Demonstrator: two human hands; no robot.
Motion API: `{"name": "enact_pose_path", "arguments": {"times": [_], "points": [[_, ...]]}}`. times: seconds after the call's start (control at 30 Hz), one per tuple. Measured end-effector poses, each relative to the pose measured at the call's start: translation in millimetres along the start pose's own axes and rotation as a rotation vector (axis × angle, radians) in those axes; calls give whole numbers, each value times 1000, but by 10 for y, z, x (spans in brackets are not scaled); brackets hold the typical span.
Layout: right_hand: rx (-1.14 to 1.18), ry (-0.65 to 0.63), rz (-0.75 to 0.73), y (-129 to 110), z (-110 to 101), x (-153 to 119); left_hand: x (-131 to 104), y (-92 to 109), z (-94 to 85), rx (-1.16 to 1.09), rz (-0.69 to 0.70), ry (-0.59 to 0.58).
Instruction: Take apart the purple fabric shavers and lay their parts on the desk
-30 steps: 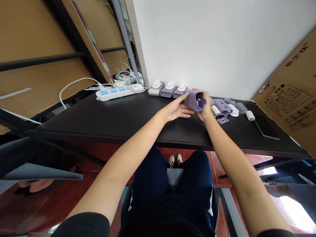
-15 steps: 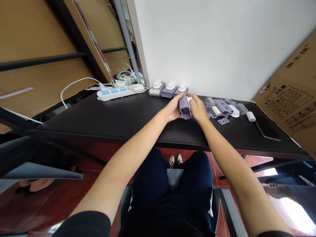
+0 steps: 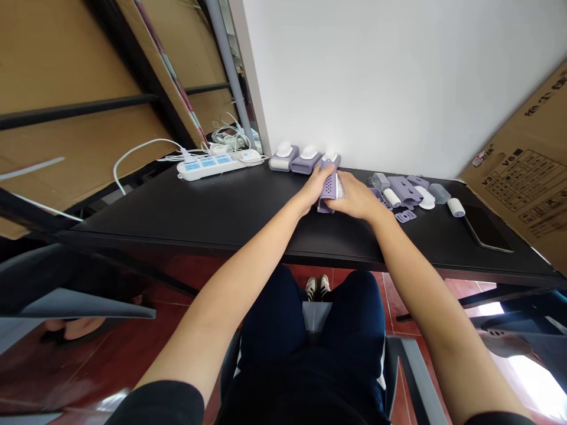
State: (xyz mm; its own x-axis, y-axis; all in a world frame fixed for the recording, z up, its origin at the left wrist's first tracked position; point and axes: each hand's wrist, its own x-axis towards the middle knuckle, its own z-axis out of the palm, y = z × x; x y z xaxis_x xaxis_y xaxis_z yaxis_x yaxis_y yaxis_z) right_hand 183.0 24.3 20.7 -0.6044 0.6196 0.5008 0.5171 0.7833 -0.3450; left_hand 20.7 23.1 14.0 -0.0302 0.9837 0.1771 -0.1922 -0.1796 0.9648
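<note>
Between both hands, above the black table, is a purple perforated plastic housing [image 3: 328,190] with a white ribbed or bristled strip along its right side. My left hand [image 3: 313,188] grips it from the left, fingers over the upper end. My right hand [image 3: 355,198] closes on its right side, a thumb at the lower open end; some fingers are hidden behind it. Just beyond my hands, a purple-and-white unit [image 3: 330,157] stands by the wall, beside two similar ones [image 3: 308,159]. Right of my hand lie a purple shell [image 3: 404,190], a white roller [image 3: 392,198] and a flat purple slotted piece [image 3: 406,216].
A white power strip [image 3: 212,165] with cables lies on the table's left part. At the right are a white oval piece [image 3: 426,199], a clear grey cover [image 3: 439,193], another white roller [image 3: 456,207], a phone [image 3: 487,229] and a cardboard box [image 3: 527,171]. A white wall [image 3: 376,88] rises behind.
The housing has been turned in my hands, so its white ribbed side now shows. My right hand has shifted from the upper side down to the lower end. The view has moved slightly.
</note>
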Motion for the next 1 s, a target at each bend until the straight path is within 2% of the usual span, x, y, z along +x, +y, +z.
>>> {"name": "enact_pose_path", "arguments": {"times": [0.13,0.23,0.5,1.0], "points": [[-245,-2,43,37,1,-13,-7,18,10,107,61,-50],[-296,-15,53,42,16,6,-19,46,14,142,77,-70],[19,-18,108,1,30,49,-54,59,31,52,25,-41],[45,-14,164,-15,69,89,19,-29,-24,-75,-78,-33]]}}
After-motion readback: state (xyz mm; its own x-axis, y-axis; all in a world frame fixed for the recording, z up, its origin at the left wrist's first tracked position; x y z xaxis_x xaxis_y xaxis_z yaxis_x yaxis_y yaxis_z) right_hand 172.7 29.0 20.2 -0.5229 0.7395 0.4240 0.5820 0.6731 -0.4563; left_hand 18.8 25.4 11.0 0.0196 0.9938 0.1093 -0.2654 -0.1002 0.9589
